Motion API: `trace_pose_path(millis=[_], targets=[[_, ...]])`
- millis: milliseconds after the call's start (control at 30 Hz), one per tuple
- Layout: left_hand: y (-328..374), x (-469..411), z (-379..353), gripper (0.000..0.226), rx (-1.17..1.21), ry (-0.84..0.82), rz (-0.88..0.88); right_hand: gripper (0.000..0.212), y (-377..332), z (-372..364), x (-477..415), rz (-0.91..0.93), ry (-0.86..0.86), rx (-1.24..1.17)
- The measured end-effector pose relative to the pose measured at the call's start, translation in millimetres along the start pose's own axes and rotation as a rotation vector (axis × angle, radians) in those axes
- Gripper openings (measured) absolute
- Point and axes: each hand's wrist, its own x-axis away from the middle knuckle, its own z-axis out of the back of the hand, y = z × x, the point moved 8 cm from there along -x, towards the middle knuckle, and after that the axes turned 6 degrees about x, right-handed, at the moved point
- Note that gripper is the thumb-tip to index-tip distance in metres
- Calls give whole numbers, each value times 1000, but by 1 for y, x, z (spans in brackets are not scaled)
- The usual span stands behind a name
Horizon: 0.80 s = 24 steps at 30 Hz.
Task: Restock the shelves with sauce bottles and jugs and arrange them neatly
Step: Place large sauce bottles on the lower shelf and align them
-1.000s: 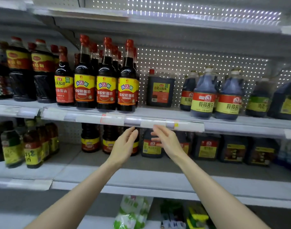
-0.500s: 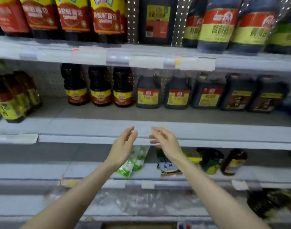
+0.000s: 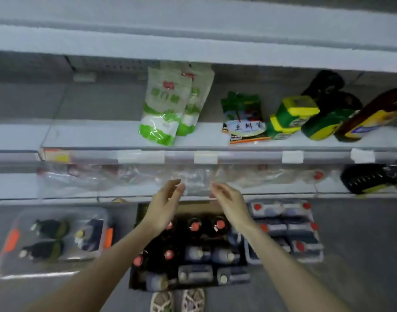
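I look down at the floor in front of the shelving. An open cardboard box (image 3: pixel 139 275) stands at my feet, packed with dark sauce bottles (image 3: pixel 194 226) with red caps and squat jugs (image 3: pixel 196 274). My left hand (image 3: pixel 163 208) and my right hand (image 3: pixel 229 204) hover side by side above the box's far end, palms facing each other, fingers relaxed, holding nothing. A shrink-wrapped pack of dark jugs (image 3: pixel 285 230) with red caps lies right of the box. Another wrapped pack of bottles (image 3: pixel 53 239) lies on the floor to the left.
The low shelf (image 3: pixel 98 136) holds green-and-white pouches (image 3: pixel 163 109), a green packet (image 3: pixel 244 118), yellow-green containers (image 3: pixel 292 115) and a lying brown bottle (image 3: pixel 373 115). Crumpled clear plastic (image 3: pixel 193 176) covers the bottom shelf. My shoes (image 3: pixel 177 300) show at the lower edge.
My view has swung down from the stocked upper shelves to the bottom shelves and the floor. Both hands stayed open and close together, now over the box of bottles.
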Motion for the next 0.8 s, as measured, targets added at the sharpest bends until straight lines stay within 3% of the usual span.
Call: trace_pose_path(millis=[167, 400, 533, 600, 667, 800], targets=[[-107, -15, -22, 28, -24, -19, 111, 9, 104, -46, -22, -176, -36, -15], [-244, -34, -50, 13, -15, -33, 255, 11, 236, -104, -42, -392, -62, 12], [-311, -42, -63, 12, -9, -45, 319, 27, 305, -135, -49, -528, -81, 21], [-332, -46, -66, 19, -20, -47, 342, 24, 320, -145, -54, -546, -89, 8], [-351, -54, -69, 29, -62, -43, 334, 38, 337, -157, -62, -593, -110, -8], [-382, -67, -77, 29, -97, -42, 296, 35, 378, -179, -78, -662, -102, -52]])
